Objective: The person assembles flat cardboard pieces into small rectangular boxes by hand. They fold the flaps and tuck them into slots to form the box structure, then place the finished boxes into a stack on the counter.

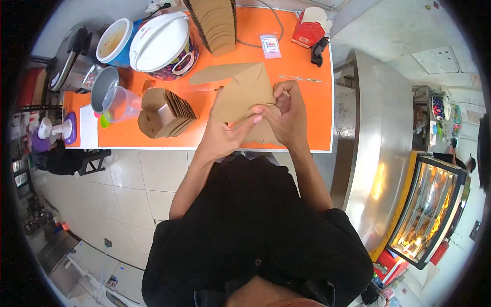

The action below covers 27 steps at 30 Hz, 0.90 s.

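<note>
Both my hands hold a partly folded brown cardboard food box [248,84] above the orange table. One long flap of it sticks out to the left. My left hand [223,137] grips the near left side, its thumb on the front edge and its other fingers hidden behind the card. At the right corner my right hand [289,110] is closed on the card, thumb against the front and curled fingers at the side. Beneath the hands lies more brown card [263,134], partly covered. To the left, a nested stack of folded brown boxes [166,113] rests on its side.
A tall stack of brown cartons [217,30], a white-lidded tub [162,43], a bucket [113,42] and a clear plastic jug [120,104] occupy the back and left. Red cartons [310,28] and a black tape dispenser-like object [319,51] sit far right, beside a metal counter [376,138].
</note>
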Each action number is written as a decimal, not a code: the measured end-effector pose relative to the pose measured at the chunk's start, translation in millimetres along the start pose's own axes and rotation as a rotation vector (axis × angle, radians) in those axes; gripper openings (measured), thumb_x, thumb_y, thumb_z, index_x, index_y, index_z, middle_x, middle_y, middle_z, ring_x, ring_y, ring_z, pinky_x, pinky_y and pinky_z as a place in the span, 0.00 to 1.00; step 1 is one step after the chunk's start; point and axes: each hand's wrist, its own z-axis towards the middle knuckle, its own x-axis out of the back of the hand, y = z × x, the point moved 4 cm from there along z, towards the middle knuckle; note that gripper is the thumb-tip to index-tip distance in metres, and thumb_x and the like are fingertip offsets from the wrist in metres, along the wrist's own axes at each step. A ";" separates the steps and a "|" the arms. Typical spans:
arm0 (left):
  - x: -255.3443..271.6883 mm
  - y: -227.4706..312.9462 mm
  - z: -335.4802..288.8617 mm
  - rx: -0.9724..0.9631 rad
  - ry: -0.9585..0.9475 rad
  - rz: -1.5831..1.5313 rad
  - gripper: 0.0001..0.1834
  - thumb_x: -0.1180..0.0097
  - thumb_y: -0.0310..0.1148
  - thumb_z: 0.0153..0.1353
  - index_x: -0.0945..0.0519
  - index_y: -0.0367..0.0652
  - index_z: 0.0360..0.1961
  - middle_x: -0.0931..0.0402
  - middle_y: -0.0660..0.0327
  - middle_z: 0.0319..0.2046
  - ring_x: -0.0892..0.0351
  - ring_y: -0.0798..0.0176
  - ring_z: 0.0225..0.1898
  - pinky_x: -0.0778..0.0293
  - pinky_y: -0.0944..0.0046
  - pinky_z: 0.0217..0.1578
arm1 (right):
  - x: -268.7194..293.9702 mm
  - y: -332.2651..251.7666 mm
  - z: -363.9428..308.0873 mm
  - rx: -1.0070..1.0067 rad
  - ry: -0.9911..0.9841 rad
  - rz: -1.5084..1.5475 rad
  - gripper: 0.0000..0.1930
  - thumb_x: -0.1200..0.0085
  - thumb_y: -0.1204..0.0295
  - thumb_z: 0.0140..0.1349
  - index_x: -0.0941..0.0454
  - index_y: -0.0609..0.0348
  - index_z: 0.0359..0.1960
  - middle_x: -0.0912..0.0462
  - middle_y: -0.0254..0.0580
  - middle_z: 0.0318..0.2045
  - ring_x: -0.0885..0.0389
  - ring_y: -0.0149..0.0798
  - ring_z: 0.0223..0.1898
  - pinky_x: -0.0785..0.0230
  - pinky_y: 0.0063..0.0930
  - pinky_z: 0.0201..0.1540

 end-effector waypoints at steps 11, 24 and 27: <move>-7.1 1.2 11.0 0.132 -0.035 -0.233 0.17 0.34 0.26 0.65 0.19 0.36 0.55 0.17 0.62 0.47 0.19 0.68 0.48 0.23 0.65 0.49 | 11.1 -3.0 0.6 -0.087 -0.085 0.113 0.17 0.37 0.77 0.69 0.34 0.56 0.50 0.32 0.31 0.37 0.31 0.24 0.35 0.28 0.22 0.42; 9.9 -10.3 16.6 0.673 -0.162 -0.724 0.41 0.29 0.33 0.61 0.36 0.36 0.72 0.27 0.57 0.64 0.28 0.61 0.66 0.32 0.56 0.65 | 16.9 -27.0 17.0 -0.075 -0.299 -0.369 0.51 0.22 0.58 0.51 0.40 0.61 0.74 0.29 0.51 0.65 0.27 0.47 0.66 0.33 0.43 0.68; 10.4 -13.9 1.0 0.378 -0.315 -0.651 0.41 0.29 0.33 0.62 0.36 0.35 0.72 0.26 0.58 0.62 0.28 0.61 0.65 0.32 0.57 0.65 | 31.0 -16.3 19.3 -0.232 0.031 -0.146 0.45 0.27 0.57 0.59 0.38 0.64 0.71 0.26 0.50 0.63 0.25 0.43 0.63 0.34 0.41 0.68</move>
